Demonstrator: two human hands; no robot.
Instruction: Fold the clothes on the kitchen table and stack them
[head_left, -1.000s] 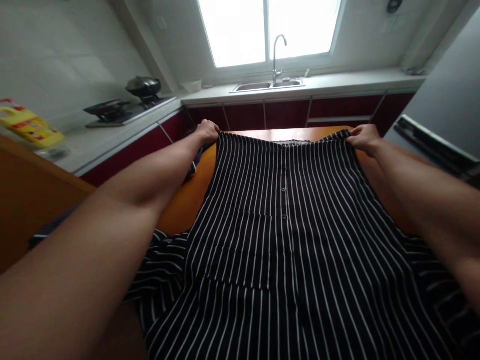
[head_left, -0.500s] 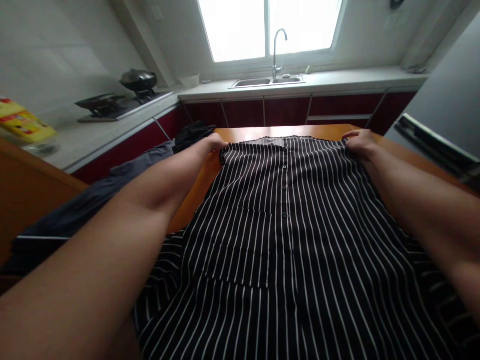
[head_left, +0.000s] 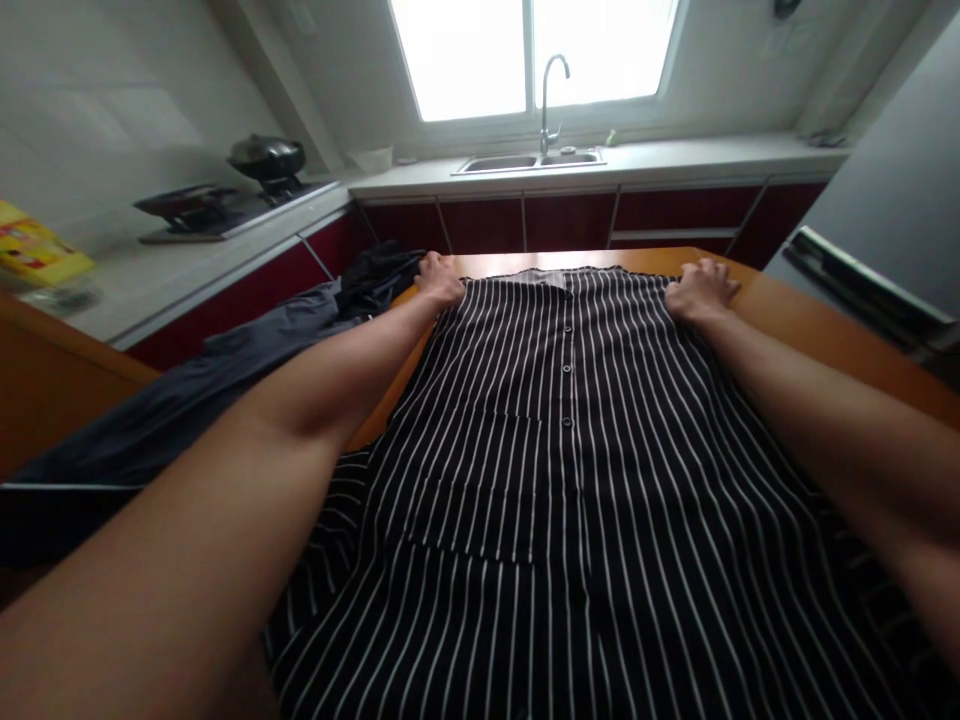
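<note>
A black shirt with white stripes [head_left: 480, 480] lies spread on the orange-brown wooden table [head_left: 757, 300]. Buttons run down its middle, and a patch pocket shows left of them. My left hand [head_left: 441, 280] is closed on the shirt's far left corner, fingers curled. At the far right corner, my right hand [head_left: 703, 290] grips the cloth with bent fingers. The shirt's lower end runs out of view toward me, and its sleeves are partly hidden under my forearms.
Dark grey and black clothes [head_left: 292, 315] lie along the left side. Beyond stand a counter with a sink [head_left: 532, 163] and tap, and a stove [head_left: 225, 212] with pans. A yellow package [head_left: 37, 245] sits at far left, a grey appliance [head_left: 877, 210] at right.
Both hands have shifted slightly inward along the shirt's far edge, with fingers more curled over it. The view has moved slightly, and the shirt stays spread out.
</note>
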